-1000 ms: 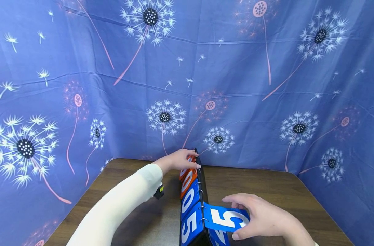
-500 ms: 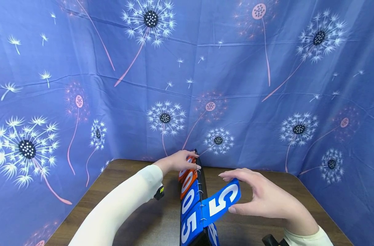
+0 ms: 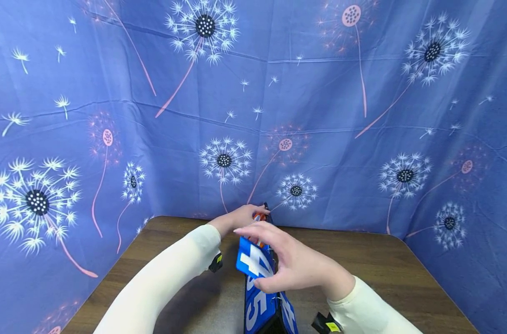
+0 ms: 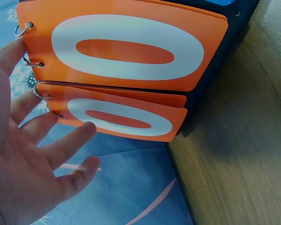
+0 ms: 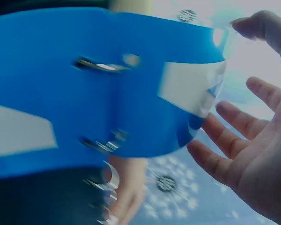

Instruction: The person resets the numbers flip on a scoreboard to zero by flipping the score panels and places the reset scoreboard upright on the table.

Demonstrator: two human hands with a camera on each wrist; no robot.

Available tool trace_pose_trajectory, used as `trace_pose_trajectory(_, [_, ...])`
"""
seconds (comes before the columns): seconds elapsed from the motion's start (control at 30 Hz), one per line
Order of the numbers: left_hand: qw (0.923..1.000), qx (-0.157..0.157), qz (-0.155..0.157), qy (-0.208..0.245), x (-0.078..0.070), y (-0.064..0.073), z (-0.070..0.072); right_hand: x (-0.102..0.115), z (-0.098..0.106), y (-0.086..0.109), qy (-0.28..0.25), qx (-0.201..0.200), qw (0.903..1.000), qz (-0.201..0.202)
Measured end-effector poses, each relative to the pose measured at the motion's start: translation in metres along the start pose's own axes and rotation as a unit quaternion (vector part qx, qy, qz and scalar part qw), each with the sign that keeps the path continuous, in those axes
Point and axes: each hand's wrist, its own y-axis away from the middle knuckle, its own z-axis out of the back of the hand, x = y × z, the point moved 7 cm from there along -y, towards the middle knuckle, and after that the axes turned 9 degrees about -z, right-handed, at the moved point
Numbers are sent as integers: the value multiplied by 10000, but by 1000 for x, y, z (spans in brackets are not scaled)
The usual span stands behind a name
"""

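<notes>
A flip scoreboard [image 3: 271, 324] with ring-bound number cards stands lengthwise on the table. At its far end my left hand [image 3: 238, 218] rests on the top edge. In the left wrist view its extended fingers [image 4: 68, 145] lie by the rings and an orange 0 card [image 4: 166, 126]; a larger orange 0 card [image 4: 126, 70] is above. My right hand [image 3: 299, 260] is over the scoreboard, its fingers pushing a raised blue card [image 3: 253, 260] marked 4. In the right wrist view the fingertips touch the bent card's edge, with the thumb apart. A blue 5 card [image 3: 257, 308] lies on the near left face.
The wooden table [image 3: 362, 269] extends to both sides of the scoreboard. Blue dandelion-print cloth [image 3: 337, 139] hangs behind and around it. Another blue card [image 3: 288, 313] hangs on the scoreboard's right face.
My right hand has lifted the blue card from the right side and swung it leftward over the top; its 5 has given way to a 4. The left hand stays in place.
</notes>
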Motion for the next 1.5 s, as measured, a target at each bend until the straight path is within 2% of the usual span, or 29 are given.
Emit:
trace_pose_trajectory(0.07, [9999, -21, 58, 107, 1, 1, -2, -2, -15, -5, 72, 321, 9995, 10])
trace_pose_trajectory(0.2, [9999, 32, 110, 84, 0, 4, -3, -3, -38, -6, 606, 926, 9938, 42])
trace_pose_trajectory(0.27, [9999, 45, 87, 32, -2, 5, -2, -6, -49, -4, 849, 1308, 9877, -64])
trace_pose_trajectory(0.43, [10000, 69, 35, 43, -3, 7, 0, -14, -72, 1, 1299, 2214, 9651, -512])
trace_pose_trajectory(0.57, [9999, 78, 46, 70, -3, 7, 0, -18, -82, 4, 1730, 2481, 9497, -816])
trace_pose_trajectory(0.7, [9999, 92, 83, 24, -4, 6, 0, -20, -85, 7, 1767, 2590, 9443, -1002])
trace_pose_trajectory(0.77, [9999, 117, 104, -20, -4, 6, -1, -18, -84, 9, 1625, 2585, 9481, -889])
trace_pose_trajectory(0.87, [9998, 140, 126, -31, -3, 6, -1, -13, -74, 14, 1201, 2258, 9652, -550])
trace_pose_trajectory(0.97, [9998, 143, 136, -48, -3, 6, 0, -11, -52, 23, 780, 1282, 9887, -24])
trace_pose_trajectory(1.0, [9998, 142, 122, -43, -3, 7, 0, -13, -42, 28, 630, 893, 9940, 81])
trace_pose_trajectory(1.07, [9998, 148, 133, -50, -2, 7, 1, -20, -25, 40, 442, 237, 9986, 159])
trace_pose_trajectory(1.13, [9998, 159, 140, -35, -2, 7, 1, -35, -13, 54, 293, -119, 9995, -88])
trace_pose_trajectory(1.2, [9997, 164, 154, -10, -2, 6, 1, -53, -9, 68, 309, -169, 9978, -569])
trace_pose_trajectory(1.33, [9997, 138, 222, 12, 1, 8, 1, -86, -21, 89, 458, 380, 9834, -1713])
trace_pose_trajectory(1.4, [9996, 119, 243, 18, 1, 8, 0, -98, -31, 96, 539, 681, 9744, -2075])
trace_pose_trajectory(1.5, [9997, 117, 233, 30, 1, 8, 0, -108, -45, 101, 568, 926, 9668, -2314])
